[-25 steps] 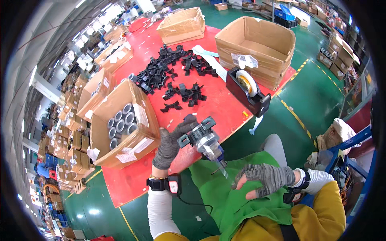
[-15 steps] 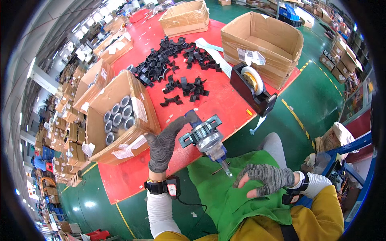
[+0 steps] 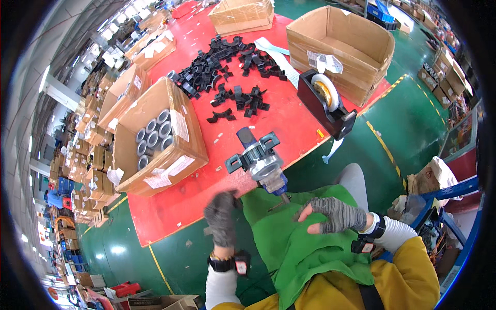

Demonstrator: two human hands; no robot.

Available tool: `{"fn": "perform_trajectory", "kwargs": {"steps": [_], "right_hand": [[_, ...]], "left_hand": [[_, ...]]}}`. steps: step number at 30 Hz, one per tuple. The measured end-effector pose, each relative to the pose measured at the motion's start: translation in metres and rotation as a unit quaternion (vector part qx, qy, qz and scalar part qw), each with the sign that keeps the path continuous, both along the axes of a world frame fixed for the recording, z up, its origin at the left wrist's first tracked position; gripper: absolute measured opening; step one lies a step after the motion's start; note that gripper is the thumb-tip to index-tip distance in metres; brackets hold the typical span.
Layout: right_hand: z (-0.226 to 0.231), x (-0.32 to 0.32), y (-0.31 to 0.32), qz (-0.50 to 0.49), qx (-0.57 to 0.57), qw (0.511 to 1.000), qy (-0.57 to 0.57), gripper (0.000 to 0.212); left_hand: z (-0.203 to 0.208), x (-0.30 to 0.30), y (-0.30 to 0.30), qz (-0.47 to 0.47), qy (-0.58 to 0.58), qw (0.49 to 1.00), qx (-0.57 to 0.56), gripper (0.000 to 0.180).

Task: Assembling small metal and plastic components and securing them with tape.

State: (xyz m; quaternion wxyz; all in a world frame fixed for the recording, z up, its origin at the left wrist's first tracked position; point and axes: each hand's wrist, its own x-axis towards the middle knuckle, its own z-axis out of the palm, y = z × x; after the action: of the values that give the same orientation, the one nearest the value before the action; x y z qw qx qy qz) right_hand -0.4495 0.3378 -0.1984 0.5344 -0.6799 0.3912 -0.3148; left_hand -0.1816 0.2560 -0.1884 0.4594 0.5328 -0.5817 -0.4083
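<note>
At the near edge of the smooth red table (image 3: 168,212) sits a fixture (image 3: 265,167): a dull, round metal body, with blocky dark ears and a blue part below. The left hand (image 3: 221,219), in ribbed grey knit, blurs near its left side; I can't tell its grip. The right hand (image 3: 336,214), gloved alike, is loosely parted, thumb from bare-tipped fingers, above the creased green apron (image 3: 289,235). Farther off, curved black clips (image 3: 206,72) lie heaped; left, a cardboard box (image 3: 181,152) holds grey cylinders (image 3: 153,139).
</note>
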Motion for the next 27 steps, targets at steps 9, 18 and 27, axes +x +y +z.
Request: {"fn": "perform_trajectory", "kwargs": {"steps": [9,18,27], "right_hand": [[0.011,0.002,0.001,0.014,0.050,0.998,-0.024,0.033],[0.016,-0.023,-0.023,-0.029,0.003,0.998,0.057,0.029],[0.061,0.010,-0.074,-0.026,0.136,0.976,-0.167,0.030]], "left_hand": [[-0.002,-0.052,0.066,-0.166,0.126,0.943,0.260,0.027],[-0.026,-0.073,0.059,-0.098,0.119,0.964,0.215,0.022],[-0.022,-0.086,0.065,-0.043,0.154,0.964,0.213,0.018]]}}
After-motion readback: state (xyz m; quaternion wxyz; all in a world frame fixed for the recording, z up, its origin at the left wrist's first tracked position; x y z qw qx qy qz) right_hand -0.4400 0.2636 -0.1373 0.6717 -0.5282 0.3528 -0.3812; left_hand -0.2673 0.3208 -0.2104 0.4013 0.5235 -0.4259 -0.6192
